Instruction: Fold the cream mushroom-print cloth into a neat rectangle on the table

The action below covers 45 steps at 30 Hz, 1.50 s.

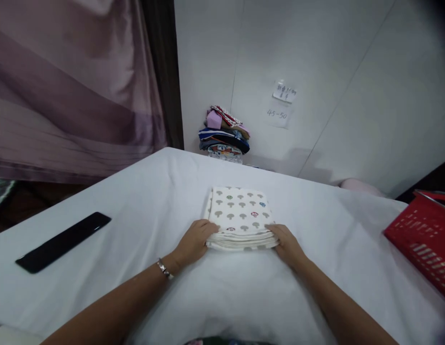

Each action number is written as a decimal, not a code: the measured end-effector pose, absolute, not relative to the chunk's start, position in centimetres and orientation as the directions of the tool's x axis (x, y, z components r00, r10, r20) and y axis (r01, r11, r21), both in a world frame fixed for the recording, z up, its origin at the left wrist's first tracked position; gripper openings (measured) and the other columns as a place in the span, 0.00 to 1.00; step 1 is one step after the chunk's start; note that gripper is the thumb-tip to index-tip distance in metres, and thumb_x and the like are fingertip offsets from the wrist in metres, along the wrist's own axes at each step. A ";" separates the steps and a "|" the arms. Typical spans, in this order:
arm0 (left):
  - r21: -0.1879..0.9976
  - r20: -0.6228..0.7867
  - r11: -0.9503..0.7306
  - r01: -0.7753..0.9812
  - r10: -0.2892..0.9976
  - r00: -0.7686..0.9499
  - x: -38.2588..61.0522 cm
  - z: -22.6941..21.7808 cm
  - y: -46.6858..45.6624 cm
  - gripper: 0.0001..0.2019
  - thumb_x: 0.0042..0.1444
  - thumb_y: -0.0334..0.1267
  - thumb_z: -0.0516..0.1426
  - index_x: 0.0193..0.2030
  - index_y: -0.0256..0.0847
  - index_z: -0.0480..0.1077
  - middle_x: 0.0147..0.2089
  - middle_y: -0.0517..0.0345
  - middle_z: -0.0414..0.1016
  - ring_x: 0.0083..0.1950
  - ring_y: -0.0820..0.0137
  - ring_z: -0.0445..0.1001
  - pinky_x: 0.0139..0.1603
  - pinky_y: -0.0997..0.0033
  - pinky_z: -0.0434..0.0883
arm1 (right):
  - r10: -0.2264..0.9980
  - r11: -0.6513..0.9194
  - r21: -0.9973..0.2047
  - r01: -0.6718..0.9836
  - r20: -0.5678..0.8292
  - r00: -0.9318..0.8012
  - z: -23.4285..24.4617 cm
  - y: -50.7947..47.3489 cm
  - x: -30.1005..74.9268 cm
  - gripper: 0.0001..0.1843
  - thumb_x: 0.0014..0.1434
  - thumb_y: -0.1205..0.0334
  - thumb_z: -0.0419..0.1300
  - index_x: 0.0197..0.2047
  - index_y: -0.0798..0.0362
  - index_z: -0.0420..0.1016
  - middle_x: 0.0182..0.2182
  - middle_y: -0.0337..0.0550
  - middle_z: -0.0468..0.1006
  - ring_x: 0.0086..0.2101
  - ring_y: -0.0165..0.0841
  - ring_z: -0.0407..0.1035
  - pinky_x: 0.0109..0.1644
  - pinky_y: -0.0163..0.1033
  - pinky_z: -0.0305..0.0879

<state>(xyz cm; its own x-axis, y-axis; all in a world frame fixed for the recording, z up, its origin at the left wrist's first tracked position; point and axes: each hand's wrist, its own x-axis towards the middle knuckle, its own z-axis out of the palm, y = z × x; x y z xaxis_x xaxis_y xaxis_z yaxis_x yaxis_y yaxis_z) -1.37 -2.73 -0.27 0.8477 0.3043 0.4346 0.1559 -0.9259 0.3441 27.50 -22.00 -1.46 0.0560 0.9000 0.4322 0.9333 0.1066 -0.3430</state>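
Note:
A folded cream cloth (240, 213) printed with small mushroom shapes lies in a neat square stack on the white-covered table (143, 191). My left hand (195, 239) grips the stack's near left corner, fingers curled over its edge. My right hand (287, 242) holds the near right corner the same way, fingers tucked against the layered edge. A thin bracelet (165, 269) circles my left wrist. Both forearms reach in from the bottom of the view.
A long black flat object (62, 242) lies on the table at the left. A red plastic basket (424, 239) sits at the right edge. A pile of folded coloured clothes (224, 132) rests against the back wall. A mauve curtain (71, 81) hangs at the left.

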 end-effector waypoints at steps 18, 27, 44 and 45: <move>0.356 0.326 -0.905 0.231 0.352 0.877 -0.1 3.1 -5.1 0.12 0.55 0.40 0.55 0.46 0.44 0.70 0.44 0.55 0.73 0.47 0.63 0.66 0.51 0.59 0.61 | 0.917 0.142 -0.461 0.876 0.394 0.059 1.3 -22.6 26.3 0.16 0.58 0.60 0.55 0.50 0.48 0.70 0.51 0.48 0.71 0.52 0.40 0.63 0.56 0.51 0.60; 0.258 0.327 -0.947 0.190 0.271 0.905 0.3 2.7 -4.8 0.14 0.59 0.38 0.50 0.50 0.45 0.69 0.43 0.54 0.74 0.45 0.64 0.67 0.49 0.58 0.60 | 0.919 0.150 -0.258 0.954 0.392 -0.039 0.5 -22.0 26.5 0.17 0.62 0.64 0.48 0.52 0.49 0.70 0.49 0.50 0.73 0.48 0.40 0.67 0.49 0.51 0.65; 0.097 0.239 -0.979 0.179 0.198 0.951 2.7 3.4 -5.4 0.15 0.56 0.26 0.46 0.46 0.41 0.67 0.38 0.53 0.73 0.41 0.65 0.70 0.47 0.60 0.61 | 0.944 0.098 -0.119 0.988 0.326 -0.054 1.1 -21.1 25.7 0.18 0.61 0.70 0.47 0.51 0.51 0.69 0.45 0.50 0.74 0.43 0.39 0.67 0.45 0.45 0.64; 0.100 0.230 -0.977 0.190 0.208 0.951 2.7 3.6 -5.3 0.13 0.57 0.27 0.47 0.45 0.41 0.67 0.37 0.53 0.73 0.40 0.65 0.70 0.46 0.61 0.62 | 0.947 0.090 -0.143 0.986 0.318 -0.040 1.1 -21.0 25.9 0.18 0.61 0.69 0.47 0.51 0.51 0.69 0.45 0.49 0.74 0.44 0.39 0.67 0.45 0.45 0.64</move>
